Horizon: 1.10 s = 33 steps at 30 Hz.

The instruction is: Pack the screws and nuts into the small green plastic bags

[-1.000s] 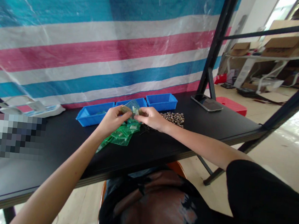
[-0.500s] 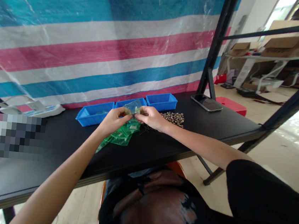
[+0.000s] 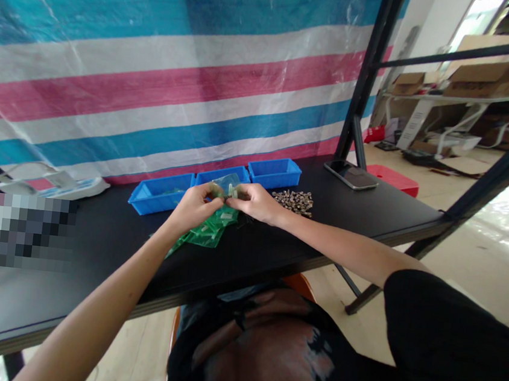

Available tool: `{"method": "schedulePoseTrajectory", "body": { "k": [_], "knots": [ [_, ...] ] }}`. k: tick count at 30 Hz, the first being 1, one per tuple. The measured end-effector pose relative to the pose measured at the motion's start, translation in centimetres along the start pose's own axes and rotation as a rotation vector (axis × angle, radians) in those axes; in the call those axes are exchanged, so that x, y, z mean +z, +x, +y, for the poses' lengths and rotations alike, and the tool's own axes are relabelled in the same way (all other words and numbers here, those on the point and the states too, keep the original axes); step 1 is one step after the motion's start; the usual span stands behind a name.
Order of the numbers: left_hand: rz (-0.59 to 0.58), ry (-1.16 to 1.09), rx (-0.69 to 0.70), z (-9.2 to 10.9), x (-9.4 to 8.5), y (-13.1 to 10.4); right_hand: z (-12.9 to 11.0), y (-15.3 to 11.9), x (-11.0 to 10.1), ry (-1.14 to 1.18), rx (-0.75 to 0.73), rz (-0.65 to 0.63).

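Both hands meet over a pile of small green plastic bags (image 3: pixel 207 232) on the black table. My left hand (image 3: pixel 198 204) pinches a small clear plastic bag (image 3: pixel 227 183), which stands up between the hands. My right hand (image 3: pixel 253 202) is closed at the bag's other side, its thumb and fingertips together near the left thumb. A small pale piece shows by the right fingertips; what exactly they pinch is too small to tell. Just right of my right hand lies a heap of small metal parts (image 3: pixel 296 201).
Three blue bins stand along the back: a left bin (image 3: pixel 158 195), a middle bin (image 3: pixel 201 176) and a right bin (image 3: pixel 274 173). A phone (image 3: pixel 351 174) lies at the back right, near a black frame post (image 3: pixel 358 104). A power strip (image 3: pixel 86 188) with cables sits at left.
The hands stay almost in place. The clear bag between them has tilted and dropped slightly, and the fingertips have shifted a little.
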<state>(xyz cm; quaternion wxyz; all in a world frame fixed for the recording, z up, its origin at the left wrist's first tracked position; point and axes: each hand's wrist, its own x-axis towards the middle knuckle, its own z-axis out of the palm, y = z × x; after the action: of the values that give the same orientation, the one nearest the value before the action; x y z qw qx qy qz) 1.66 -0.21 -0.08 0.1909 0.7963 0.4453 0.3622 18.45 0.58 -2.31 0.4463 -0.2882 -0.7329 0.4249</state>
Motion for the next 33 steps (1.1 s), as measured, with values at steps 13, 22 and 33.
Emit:
{"method": "schedulePoseTrajectory", "body": {
  "k": [13, 22, 33],
  "knots": [
    [-0.028, -0.085, 0.052, 0.1, -0.12, -0.14, -0.05, -0.03, -0.4, -0.102, 0.022, -0.023],
    [-0.09, 0.011, 0.029, 0.21, -0.81, -0.06, 0.54, 0.01, -0.18, -0.076, 0.04, -0.057],
    [-0.106, -0.067, 0.013, -0.05, -0.5, -0.09, 0.28, 0.04, -0.25, -0.051, 0.07, -0.093]
  ]
}}
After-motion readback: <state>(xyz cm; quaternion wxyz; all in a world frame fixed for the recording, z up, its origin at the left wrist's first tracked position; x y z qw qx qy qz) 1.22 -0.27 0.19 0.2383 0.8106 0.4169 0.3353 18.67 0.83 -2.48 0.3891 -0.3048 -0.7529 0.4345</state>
